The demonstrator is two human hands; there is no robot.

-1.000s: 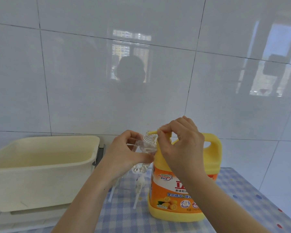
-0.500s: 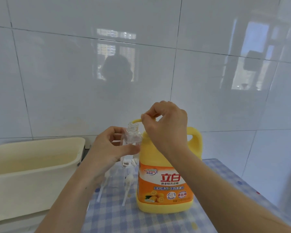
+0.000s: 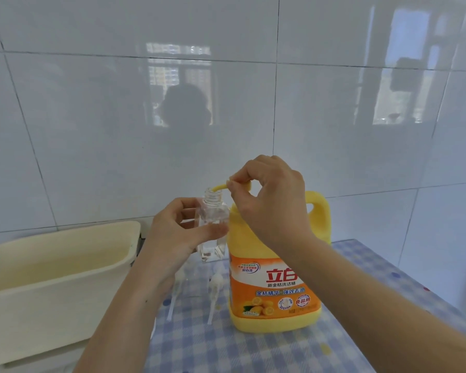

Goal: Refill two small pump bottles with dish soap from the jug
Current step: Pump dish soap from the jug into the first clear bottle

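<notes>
A large yellow dish soap jug (image 3: 275, 281) with an orange label stands on the checked tablecloth. My right hand (image 3: 269, 203) sits on top of it, fingers pinched on the jug's yellow pump spout (image 3: 219, 187). The spout tip hangs right over the open threaded neck of a small clear bottle (image 3: 213, 211). My left hand (image 3: 178, 232) holds that bottle upright, close against the jug's left side. Two white pump heads with dip tubes (image 3: 214, 289) lie on the cloth below the bottle, partly hidden by my left forearm.
A cream plastic basin (image 3: 65, 265) stands to the left, at the table's edge. White glossy wall tiles (image 3: 253, 103) rise directly behind the jug. The blue checked tablecloth (image 3: 253, 351) runs right and toward me.
The small bottle has gone from tilted to upright, with its neck now under the spout. The camera view has shifted, so both hands and the jug sit differently in frame.
</notes>
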